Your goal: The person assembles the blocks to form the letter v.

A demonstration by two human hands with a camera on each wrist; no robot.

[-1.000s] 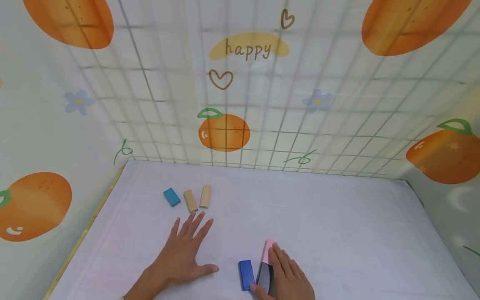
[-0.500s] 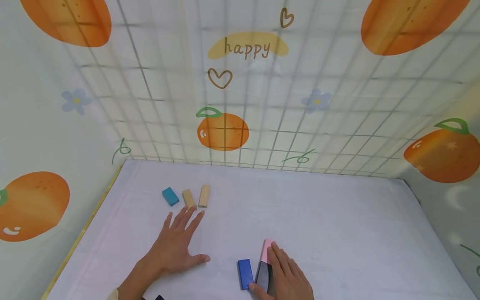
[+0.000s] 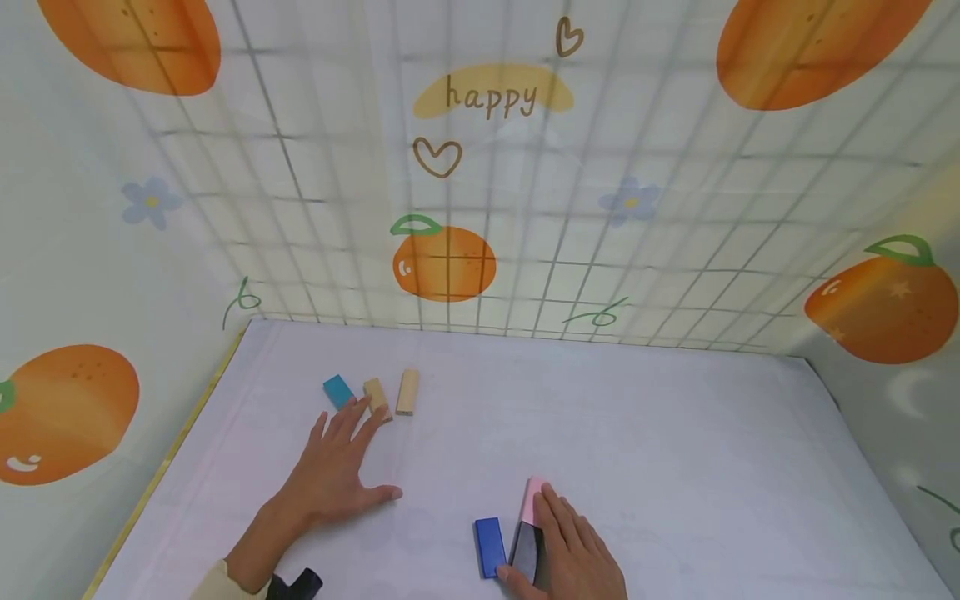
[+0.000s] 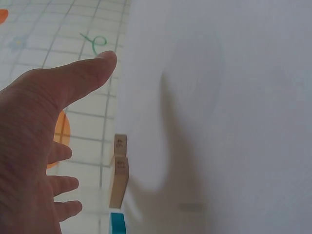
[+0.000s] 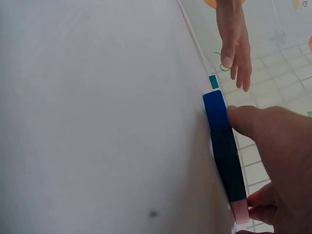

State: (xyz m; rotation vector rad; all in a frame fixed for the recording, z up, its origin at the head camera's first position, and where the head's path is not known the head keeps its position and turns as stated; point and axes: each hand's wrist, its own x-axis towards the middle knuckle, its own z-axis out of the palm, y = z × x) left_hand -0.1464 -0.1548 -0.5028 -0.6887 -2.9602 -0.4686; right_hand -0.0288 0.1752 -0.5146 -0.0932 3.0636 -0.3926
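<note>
My left hand point(image 3: 330, 475) hovers with fingers spread, its fingertips over the near ends of a teal block point(image 3: 337, 389) and a wooden block point(image 3: 374, 390). A second wooden block point(image 3: 407, 392) lies just right of them. Numbers are printed on the wooden blocks' ends, as the left wrist view shows. My right hand point(image 3: 577, 546) lies along a pink block point(image 3: 532, 498) and a black block point(image 3: 526, 552), its fingers fairly straight. Its thumb touches the near end of a blue block point(image 3: 489, 547). Part of the black block is hidden under that hand.
A white cloth covers the table point(image 3: 637, 442). Behind it stands a printed curtain point(image 3: 525, 208) with oranges and grid lines, and side panels rise left and right. A yellow strip point(image 3: 168, 454) runs down the table's left edge.
My left hand has moved left and away from me, from short of the wooden blocks to over the teal and nearer wooden block. My right hand and the blocks have stayed put.
</note>
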